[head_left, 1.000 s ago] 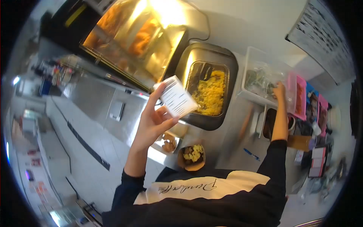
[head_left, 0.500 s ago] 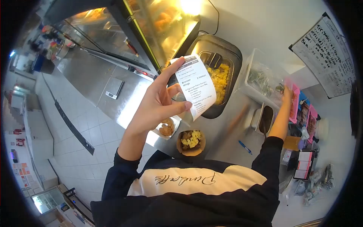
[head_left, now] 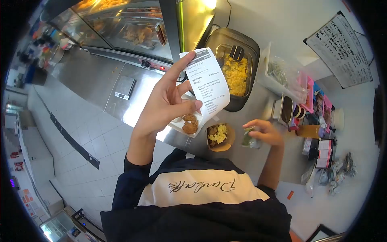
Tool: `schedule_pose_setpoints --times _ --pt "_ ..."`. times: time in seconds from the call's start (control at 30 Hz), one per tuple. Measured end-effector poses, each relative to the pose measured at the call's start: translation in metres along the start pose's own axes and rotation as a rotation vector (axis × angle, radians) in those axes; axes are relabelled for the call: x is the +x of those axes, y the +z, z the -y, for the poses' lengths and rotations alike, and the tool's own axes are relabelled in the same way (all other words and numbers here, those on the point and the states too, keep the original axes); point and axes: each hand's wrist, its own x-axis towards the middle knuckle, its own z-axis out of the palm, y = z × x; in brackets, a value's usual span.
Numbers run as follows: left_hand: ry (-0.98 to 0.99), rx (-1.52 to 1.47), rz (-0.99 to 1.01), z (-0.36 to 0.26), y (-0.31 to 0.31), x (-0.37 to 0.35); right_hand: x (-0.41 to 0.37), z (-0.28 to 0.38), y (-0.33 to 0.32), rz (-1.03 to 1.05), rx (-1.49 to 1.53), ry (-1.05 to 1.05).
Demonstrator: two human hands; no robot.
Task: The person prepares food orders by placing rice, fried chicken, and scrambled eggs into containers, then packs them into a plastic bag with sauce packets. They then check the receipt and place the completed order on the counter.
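My left hand (head_left: 166, 99) holds up a printed paper receipt (head_left: 209, 88), pinched between thumb and fingers. Lower right, my right hand (head_left: 267, 133) has its fingers closed on a small clear plastic bag with green leaves (head_left: 250, 140), low over the steel counter. Just left of that bag stands an open brown paper food box (head_left: 225, 146) with scrambled egg and brown pieces inside. Beneath the receipt, a white paper tray (head_left: 176, 124) carries fried chicken (head_left: 190, 123); the receipt and my left hand partly cover this tray.
Behind the receipt sits a black electric pan (head_left: 252, 82) of scrambled egg. A clear plastic tub (head_left: 264, 74) of bagged greens and a metal container (head_left: 279, 115) stand at right, near pink baskets (head_left: 309, 94). A glass food warmer (head_left: 133, 30) and a scale (head_left: 124, 87) are at left.
My right hand has come from the tub of greens down beside the food box, bringing the small bag of leaves. My left hand still holds the receipt. The view has shifted slightly.
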Motion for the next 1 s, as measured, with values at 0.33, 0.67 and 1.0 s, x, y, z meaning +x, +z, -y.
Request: schedule_pose_setpoints --times 0.33,0.67,1.0 --pt "-0.035 0.001 0.001 -0.023 -0.028 -0.041 0.026 -0.004 0.137 -0.257 -0.21 -0.374" --pt "-0.033 0.087 0.091 -0.03 -0.045 -0.068 0.102 -0.034 0.192 -0.758 -0.461 -0.328" --pt "-0.063 0.075 0.182 -0.014 -0.031 -0.057 0.042 -0.165 0.139 -0.969 -0.293 0.254"
